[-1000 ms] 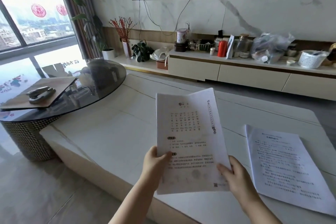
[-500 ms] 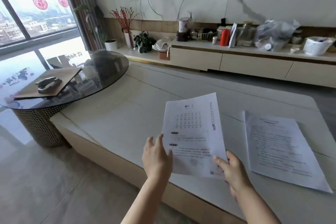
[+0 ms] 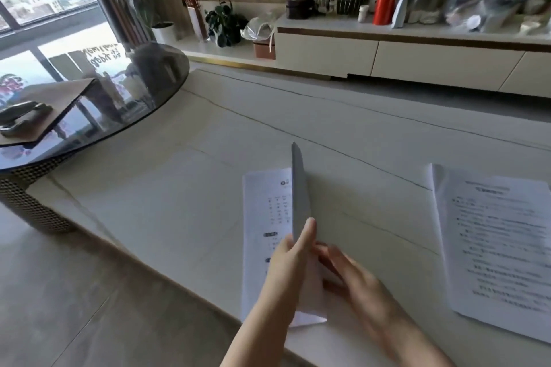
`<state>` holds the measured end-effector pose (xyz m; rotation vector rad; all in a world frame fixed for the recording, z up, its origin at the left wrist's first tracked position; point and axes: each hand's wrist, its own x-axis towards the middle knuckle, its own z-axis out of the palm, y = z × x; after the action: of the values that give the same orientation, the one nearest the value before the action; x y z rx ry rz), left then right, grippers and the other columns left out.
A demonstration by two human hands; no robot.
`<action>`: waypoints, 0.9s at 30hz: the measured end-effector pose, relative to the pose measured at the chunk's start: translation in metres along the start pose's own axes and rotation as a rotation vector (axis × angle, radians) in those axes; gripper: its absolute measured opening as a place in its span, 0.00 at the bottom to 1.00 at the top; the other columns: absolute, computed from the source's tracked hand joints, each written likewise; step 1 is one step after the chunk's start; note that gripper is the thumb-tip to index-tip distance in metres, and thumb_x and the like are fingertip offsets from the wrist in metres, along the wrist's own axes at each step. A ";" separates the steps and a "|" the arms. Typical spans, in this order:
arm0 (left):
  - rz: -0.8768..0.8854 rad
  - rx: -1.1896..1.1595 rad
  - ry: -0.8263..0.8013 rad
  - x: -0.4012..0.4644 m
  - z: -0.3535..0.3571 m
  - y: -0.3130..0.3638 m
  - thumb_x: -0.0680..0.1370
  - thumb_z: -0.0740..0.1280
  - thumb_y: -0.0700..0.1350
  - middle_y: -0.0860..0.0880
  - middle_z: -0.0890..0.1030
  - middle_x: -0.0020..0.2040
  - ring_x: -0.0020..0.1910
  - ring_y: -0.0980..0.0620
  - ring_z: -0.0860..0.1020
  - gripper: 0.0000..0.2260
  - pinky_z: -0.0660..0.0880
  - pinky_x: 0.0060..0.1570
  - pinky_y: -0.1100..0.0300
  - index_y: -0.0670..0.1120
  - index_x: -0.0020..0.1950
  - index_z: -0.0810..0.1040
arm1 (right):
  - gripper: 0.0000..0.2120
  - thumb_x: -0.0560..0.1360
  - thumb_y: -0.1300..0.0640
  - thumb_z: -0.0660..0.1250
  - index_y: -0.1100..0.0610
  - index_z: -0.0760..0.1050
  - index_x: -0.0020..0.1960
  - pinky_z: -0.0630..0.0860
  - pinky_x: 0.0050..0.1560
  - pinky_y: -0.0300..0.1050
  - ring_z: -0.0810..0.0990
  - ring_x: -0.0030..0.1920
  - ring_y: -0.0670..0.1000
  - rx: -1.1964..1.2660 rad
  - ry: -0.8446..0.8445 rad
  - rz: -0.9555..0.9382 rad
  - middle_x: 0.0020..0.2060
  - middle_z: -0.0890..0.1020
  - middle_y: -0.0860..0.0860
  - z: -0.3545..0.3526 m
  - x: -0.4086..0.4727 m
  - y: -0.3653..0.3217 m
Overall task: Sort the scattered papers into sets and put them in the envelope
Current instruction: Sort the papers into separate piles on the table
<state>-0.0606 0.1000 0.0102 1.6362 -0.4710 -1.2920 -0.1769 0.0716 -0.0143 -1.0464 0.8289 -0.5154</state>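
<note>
White printed sheet [image 3: 268, 217] stands half-folded on marble table [image 3: 179, 188]; left hand [image 3: 290, 259] pinches its raised flap; right hand [image 3: 351, 274] blurred, grip unclear

A round dark glass side table [image 3: 149, 92] sits at ten o'clock, carrying a brown board [image 3: 56, 104] with a black stapler [image 3: 22, 118] on it. Along twelve to two o'clock runs a low cream cabinet [image 3: 417, 59] holding a red canister [image 3: 384, 6], a wire basket [image 3: 343, 4] and a potted plant [image 3: 223, 24].
</note>
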 end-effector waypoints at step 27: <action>-0.117 -0.281 0.261 0.000 -0.032 -0.016 0.79 0.60 0.34 0.37 0.82 0.44 0.42 0.40 0.80 0.07 0.77 0.49 0.45 0.37 0.50 0.78 | 0.08 0.78 0.56 0.64 0.55 0.79 0.53 0.77 0.40 0.41 0.84 0.42 0.47 -0.156 0.438 0.096 0.40 0.86 0.47 -0.047 0.012 -0.002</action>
<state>-0.0365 0.1217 -0.0040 1.5801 -0.0323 -1.1489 -0.2071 0.0363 -0.0280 -1.0445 1.3176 -0.6158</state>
